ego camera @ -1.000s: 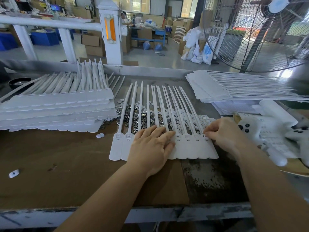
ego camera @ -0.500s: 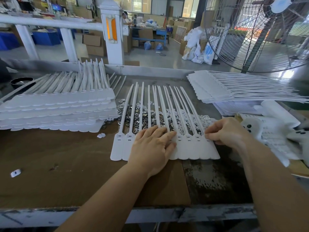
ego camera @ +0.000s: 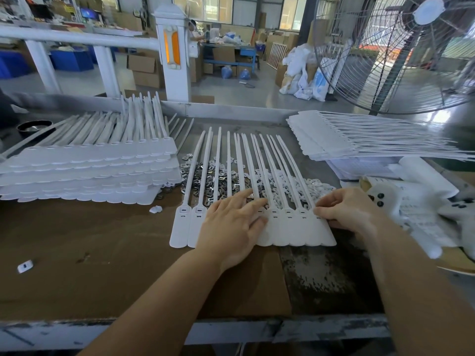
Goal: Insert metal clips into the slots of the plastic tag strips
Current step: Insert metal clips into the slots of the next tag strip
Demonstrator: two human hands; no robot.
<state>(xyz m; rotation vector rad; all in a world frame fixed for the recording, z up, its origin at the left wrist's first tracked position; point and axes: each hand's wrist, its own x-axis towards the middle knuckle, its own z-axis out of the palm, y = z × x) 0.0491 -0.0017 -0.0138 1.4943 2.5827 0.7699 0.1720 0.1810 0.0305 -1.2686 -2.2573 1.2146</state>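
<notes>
A joined row of white plastic tag strips lies flat on the bench, heads toward me and tails fanning away. Under the tails sits a heap of small metal clips, with white plastic pieces heaped to its right. My left hand rests palm-down on the middle heads, fingers spread, covering several slots. My right hand pinches at the rightmost head's slot; whether a clip sits between its fingertips is hidden. The two leftmost heads show their slots.
A tall stack of tag strips fills the left of the bench. Another stack lies at the far right over white papers. White gloves sit at the right. A big fan stands behind. A small white piece lies near left.
My right hand has stayed at the rightmost head, fingers shifting slightly. My left hand keeps its place on the strips. The view has drifted a little.
</notes>
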